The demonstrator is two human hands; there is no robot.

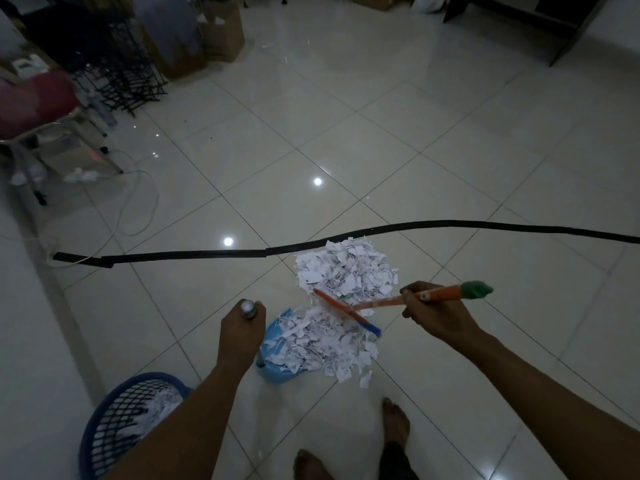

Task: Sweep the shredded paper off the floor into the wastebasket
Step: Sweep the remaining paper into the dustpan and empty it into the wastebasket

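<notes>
Head view: nearest, the blue mesh basket (117, 427) at lower left already holds some shredded paper, and just beyond it the left hand (239, 336) has its fingers wrapped tight on the dustpan (277, 370) handle, the pan heaped with scraps. Farther out, the right hand (433, 311) is closed on the broom (349, 311) stick, bristles at the pan's mouth, with the paper (346, 271) piled on the floor behind. These shreds look feather-light and loose, likely to scatter, so gentle strokes and a level pan seem wise.

Left hand (239, 332) low, fist curled round top of upright silver metal pole (248, 309), forearm running down to lower left. Right hand (431, 311) extended forward, fingers wrapped round orange broom handle (412, 297), forearm stretching to lower right. Two bare feet (394, 422) below.
</notes>
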